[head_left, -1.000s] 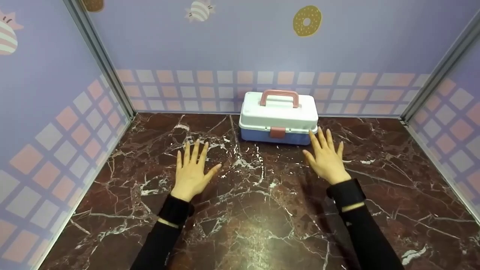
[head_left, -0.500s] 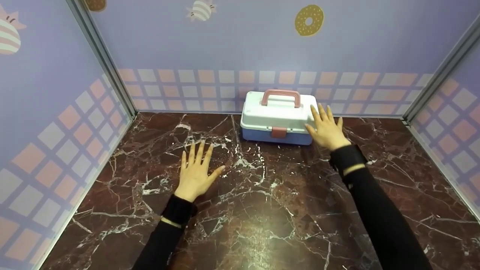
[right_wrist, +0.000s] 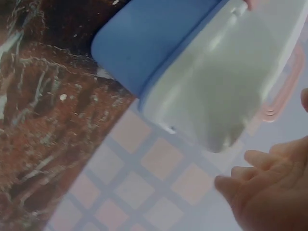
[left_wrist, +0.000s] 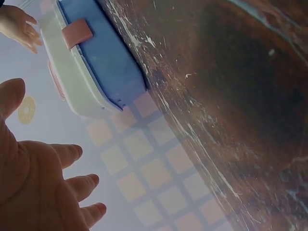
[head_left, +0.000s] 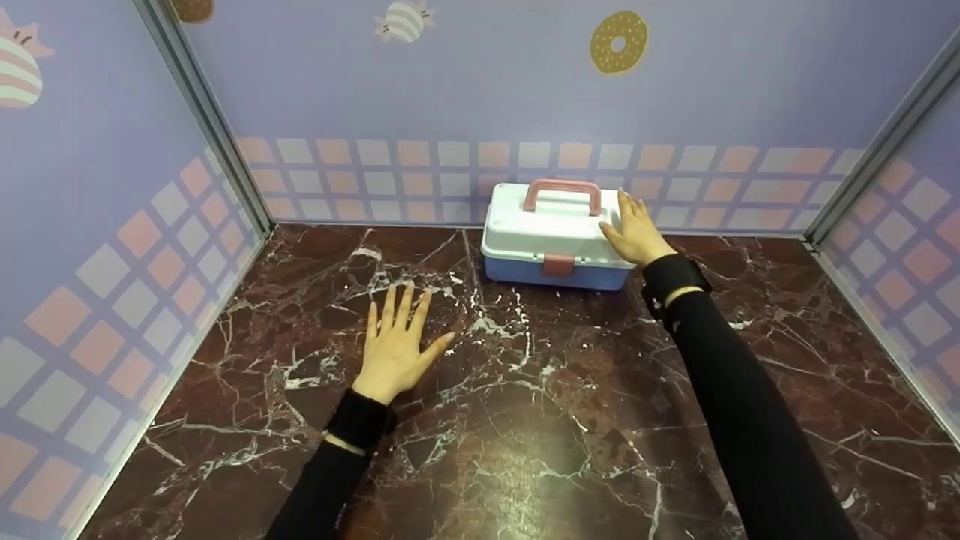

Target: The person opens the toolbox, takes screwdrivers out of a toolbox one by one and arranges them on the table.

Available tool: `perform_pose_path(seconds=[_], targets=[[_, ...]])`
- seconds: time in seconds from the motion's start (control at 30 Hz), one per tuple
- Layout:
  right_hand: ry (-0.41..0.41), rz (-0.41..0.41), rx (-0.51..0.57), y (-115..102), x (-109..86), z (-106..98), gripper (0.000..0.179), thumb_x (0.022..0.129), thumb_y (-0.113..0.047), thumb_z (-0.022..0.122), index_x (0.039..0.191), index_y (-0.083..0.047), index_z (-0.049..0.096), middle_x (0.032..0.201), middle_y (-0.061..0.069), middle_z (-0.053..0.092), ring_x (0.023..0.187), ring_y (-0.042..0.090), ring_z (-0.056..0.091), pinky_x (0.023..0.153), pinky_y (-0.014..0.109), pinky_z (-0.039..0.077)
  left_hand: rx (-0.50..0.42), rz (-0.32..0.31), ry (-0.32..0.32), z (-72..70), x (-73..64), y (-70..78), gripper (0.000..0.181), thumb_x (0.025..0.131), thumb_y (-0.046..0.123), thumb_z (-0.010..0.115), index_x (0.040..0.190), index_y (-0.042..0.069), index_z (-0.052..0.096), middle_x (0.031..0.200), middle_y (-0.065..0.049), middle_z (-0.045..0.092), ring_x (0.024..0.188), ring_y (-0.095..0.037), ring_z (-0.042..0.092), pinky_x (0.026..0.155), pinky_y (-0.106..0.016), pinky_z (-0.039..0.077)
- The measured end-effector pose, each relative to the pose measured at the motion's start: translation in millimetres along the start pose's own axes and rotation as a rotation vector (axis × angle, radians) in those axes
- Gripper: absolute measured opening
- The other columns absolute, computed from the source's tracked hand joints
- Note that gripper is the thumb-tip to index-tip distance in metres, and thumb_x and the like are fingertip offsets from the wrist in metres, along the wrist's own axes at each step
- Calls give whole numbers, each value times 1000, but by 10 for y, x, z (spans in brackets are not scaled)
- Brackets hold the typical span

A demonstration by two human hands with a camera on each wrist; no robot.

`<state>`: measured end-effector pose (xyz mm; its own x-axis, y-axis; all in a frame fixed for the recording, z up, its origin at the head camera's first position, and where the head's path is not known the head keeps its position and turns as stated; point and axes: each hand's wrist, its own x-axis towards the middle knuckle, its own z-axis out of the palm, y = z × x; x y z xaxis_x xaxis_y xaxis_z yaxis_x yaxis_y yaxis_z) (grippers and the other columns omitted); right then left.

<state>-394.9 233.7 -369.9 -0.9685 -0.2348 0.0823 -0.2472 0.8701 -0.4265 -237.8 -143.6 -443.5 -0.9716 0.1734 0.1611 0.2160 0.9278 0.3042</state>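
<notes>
Head view: your right hand (head_left: 637, 234) partly hides the box (head_left: 555, 238) at its right end; below it, your sleeves (head_left: 754, 409) are cropped.

Room lies left of the box (head_left: 559, 237); the wall (head_left: 495, 82) blocks behind

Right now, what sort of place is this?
Probably a little booth, though I can't be sure: purple walls with a doughnut picture stand on three sides of a marble-patterned surface, metal posts fill the corners, and a box sits at the back.
</notes>
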Motion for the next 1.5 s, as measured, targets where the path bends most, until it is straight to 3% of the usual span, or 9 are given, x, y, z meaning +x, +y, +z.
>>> perform_pose_path(seconds=[0.1, 0.47, 0.6, 0.77, 0.97, 1.1, 1.23, 1.37, 1.5], targets=[[21, -7, 34, 23, 63, 14, 73, 104, -27, 39, 153, 13, 2, 161, 33, 6, 149, 52, -2, 126, 53, 1, -7, 2, 10, -16, 1, -4, 79, 97, 59, 46, 159, 17, 19, 167, -13, 6, 154, -36, -2, 124, -56, -7], [1, -11, 32, 21, 251, 128, 78, 101, -32, 42, 154, 10, 2, 160, 32, 13, 150, 49, 0, 125, 58, 6, 2, 15, -4, 5, -5, 18, 81, 97, 61, 45, 159, 17, 18, 168, -12, 5, 154, -35, -2, 125, -56, -6], [2, 3, 107, -37, 281, 96, 80, 101, -30, 43, 154, 9, -3, 159, 36, 10, 149, 51, 2, 125, 57, 9, 1, 25, -7, 10, 10, 49, 81, 97, 62, 44, 160, 17, 18, 168, -11, 5, 154, -35, -2, 125, -57, -4], [79, 10, 231, -80, 293, 92, 78, 102, -21, 46, 154, 10, -4, 154, 39, 25, 145, 49, 26, 124, 51, 21, 2, 27, -10, 24, 15, 53, 81, 97, 62, 43, 159, 17, 18, 168, -11, 4, 154, -35, -2, 125, -57, -3], [278, -34, 229, -80, 343, 154, 55, 97, -3, 52, 147, 13, 33, 125, 37, 58, 123, 48, 52, 111, 52, 40, -3, 26, -7, 42, 7, 29, 81, 97, 61, 44, 159, 17, 18, 168, -11, 4, 154, -35, -2, 124, -56, -6], [378, -61, 233, -97, 349, 154, 33, 94, 5, 56, 125, 15, 56, 110, 36, 65, 107, 47, 62, 99, 52, 50, 7, 32, -8, 54, 21, 41, 80, 98, 61, 44, 159, 17, 18, 167, -12, 6, 154, -36, 1, 125, -57, -3], [442, -100, 148, -139, 372, 152, 14, 93, 7, 57, 104, 13, 64, 102, 32, 69, 100, 46, 65, 92, 52, 52, 22, 35, -15, 56, 38, 60, 80, 98, 62, 42, 160, 18, 18, 168, -11, 5, 154, -37, 1, 125, -57, -2], [437, -156, -34, -182, 393, 176, 13, 92, 6, 58, 99, 8, 68, 100, 27, 72, 96, 45, 67, 88, 51, 53, 17, 31, -36, 54, 25, 78, 80, 98, 62, 43, 160, 19, 17, 168, -10, 3, 154, -36, -1, 125, -56, -4], [421, -198, -137, -207, 410, 179, 10, 92, 2, 59, 96, 6, 68, 97, 25, 73, 93, 44, 68, 85, 51, 54, 14, 36, -49, 59, 40, 96, 79, 98, 61, 42, 160, 18, 17, 167, -11, 5, 154, -36, 0, 125, -56, -4]])
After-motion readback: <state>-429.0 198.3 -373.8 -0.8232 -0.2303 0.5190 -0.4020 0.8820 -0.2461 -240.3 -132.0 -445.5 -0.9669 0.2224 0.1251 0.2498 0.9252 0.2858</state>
